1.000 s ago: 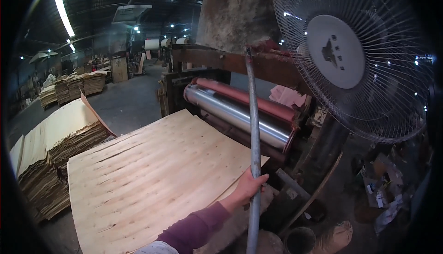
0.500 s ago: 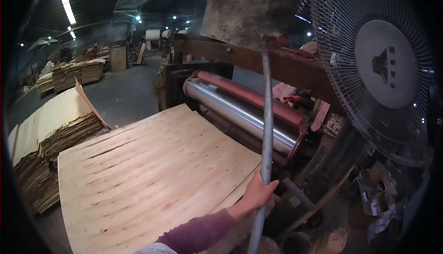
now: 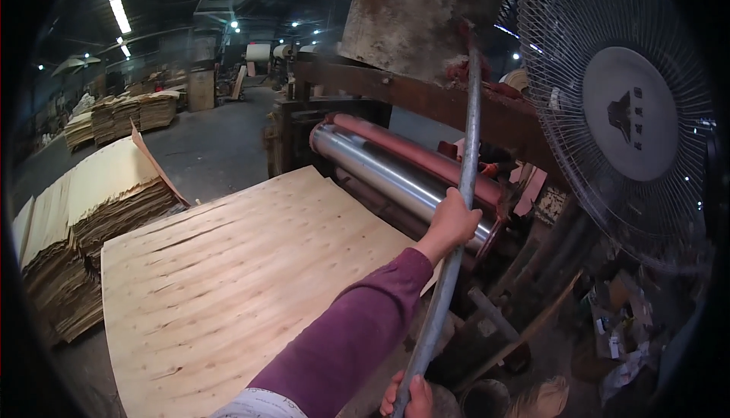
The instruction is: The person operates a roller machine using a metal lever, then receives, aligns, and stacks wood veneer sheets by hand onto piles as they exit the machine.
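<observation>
A long grey metal pipe (image 3: 473, 125) slants from the lower middle up to a weathered, red-stained container (image 3: 418, 23) above a roller machine. Higher on the pipe, my left hand (image 3: 454, 219) is closed round it, its purple-sleeved arm reaching across a sheet of wood veneer (image 3: 251, 266). At the lower edge my right hand (image 3: 408, 395) wraps the pipe's bottom part, its forearm out of sight. Behind the pipe lie a shiny steel roller (image 3: 380, 166) and a red-coated roller (image 3: 418, 150). The veneer sheet lies in front of them, with dark cracks and small knots.
A large caged fan (image 3: 631, 114) stands close on the right. Stacked veneer sheets (image 3: 114, 182) are at the left, with more stacks (image 3: 137, 118) farther back. A rusty beam (image 3: 411, 97) crosses above the rollers. Boxes and litter (image 3: 620, 319) lie at the lower right.
My left hand has moved up the pipe, and my right hand has come into view gripping its lower part. The pipe's upper end has shifted right in the picture.
</observation>
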### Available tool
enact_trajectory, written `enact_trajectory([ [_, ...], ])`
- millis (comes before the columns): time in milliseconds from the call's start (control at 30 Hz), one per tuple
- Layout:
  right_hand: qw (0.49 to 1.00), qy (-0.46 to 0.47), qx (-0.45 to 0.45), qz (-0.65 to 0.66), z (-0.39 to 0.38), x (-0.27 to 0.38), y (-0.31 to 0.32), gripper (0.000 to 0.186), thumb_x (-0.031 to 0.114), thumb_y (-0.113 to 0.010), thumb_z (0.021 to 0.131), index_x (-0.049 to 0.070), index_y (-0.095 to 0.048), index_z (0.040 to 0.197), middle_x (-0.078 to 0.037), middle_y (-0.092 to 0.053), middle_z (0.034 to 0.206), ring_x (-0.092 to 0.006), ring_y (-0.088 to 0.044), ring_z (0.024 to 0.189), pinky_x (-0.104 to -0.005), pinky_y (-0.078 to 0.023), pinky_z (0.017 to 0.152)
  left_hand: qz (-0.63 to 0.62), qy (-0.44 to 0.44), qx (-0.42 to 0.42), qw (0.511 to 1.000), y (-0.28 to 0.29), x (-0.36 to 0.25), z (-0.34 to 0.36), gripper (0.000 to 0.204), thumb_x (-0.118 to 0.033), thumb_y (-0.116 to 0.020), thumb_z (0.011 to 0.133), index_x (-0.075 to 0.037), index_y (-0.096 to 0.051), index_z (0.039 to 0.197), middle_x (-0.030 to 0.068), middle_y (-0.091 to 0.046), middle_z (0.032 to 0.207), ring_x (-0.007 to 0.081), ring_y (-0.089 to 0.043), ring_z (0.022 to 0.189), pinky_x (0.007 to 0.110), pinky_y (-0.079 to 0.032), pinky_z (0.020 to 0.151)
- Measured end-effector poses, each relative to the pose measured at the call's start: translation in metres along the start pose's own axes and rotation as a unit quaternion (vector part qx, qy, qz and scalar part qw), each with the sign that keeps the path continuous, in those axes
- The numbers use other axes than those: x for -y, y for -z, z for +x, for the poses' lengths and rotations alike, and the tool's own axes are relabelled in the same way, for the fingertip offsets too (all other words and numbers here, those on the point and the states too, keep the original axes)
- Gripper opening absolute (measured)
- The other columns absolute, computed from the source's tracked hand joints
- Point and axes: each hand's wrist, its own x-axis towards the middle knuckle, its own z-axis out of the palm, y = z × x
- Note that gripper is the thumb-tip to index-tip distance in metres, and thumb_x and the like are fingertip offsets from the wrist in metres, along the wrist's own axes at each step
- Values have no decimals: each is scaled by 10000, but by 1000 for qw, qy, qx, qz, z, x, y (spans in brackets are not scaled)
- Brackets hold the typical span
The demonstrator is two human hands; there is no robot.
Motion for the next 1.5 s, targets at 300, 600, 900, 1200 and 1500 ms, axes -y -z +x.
enact_trajectory([
  [300, 999, -20, 22, 39, 7, -13, 9, 392, 434, -460, 1018, 51, -497, 1095, -50, -531, 693, -158, -519, 503, -285, -443, 446, -46, -5, 5, 999, -1, 8, 6, 406, -151, -678, 843, 59, -396, 1045, 164, -599, 744, 233, -630, 536, 359, -504, 453],
  [600, 997, -20, 57, 44, 4, -4, 3, 379, 351, -462, 1033, -14, -438, 1129, -64, -512, 734, -155, -515, 568, -292, -446, 524, -37, 5, 25, 999, 6, 2, 2, 327, -139, -666, 859, 0, -401, 991, 83, -543, 746, 164, -582, 499, 326, -478, 438],
  [900, 999, -17, 43, 17, 4, 2, -5, 430, 416, -423, 1037, 0, -460, 1142, -78, -556, 716, -148, -550, 565, -287, -452, 508, -51, 28, 38, 998, 8, 2, 2, 294, -130, -647, 873, -62, -388, 993, 41, -495, 772, 128, -533, 546, 298, -488, 458],
  [1200, 998, -27, 49, 42, 2, 2, -2, 418, 357, -476, 1025, -21, -434, 1199, -77, -536, 728, -160, -524, 561, -300, -468, 527, -31, 9, 33, 999, 7, 2, 5, 331, -96, -635, 858, 37, -410, 1061, 112, -546, 816, 173, -601, 555, 321, -510, 472],
  [1500, 996, -22, 68, 54, 10, -16, 16, 382, 347, -454, 1028, -2, -434, 1181, -99, -546, 719, -195, -547, 566, -339, -485, 530, -11, 3, 5, 1000, 2, 6, 8, 292, -111, -648, 869, 0, -409, 995, 83, -524, 747, 173, -568, 505, 324, -473, 424],
])
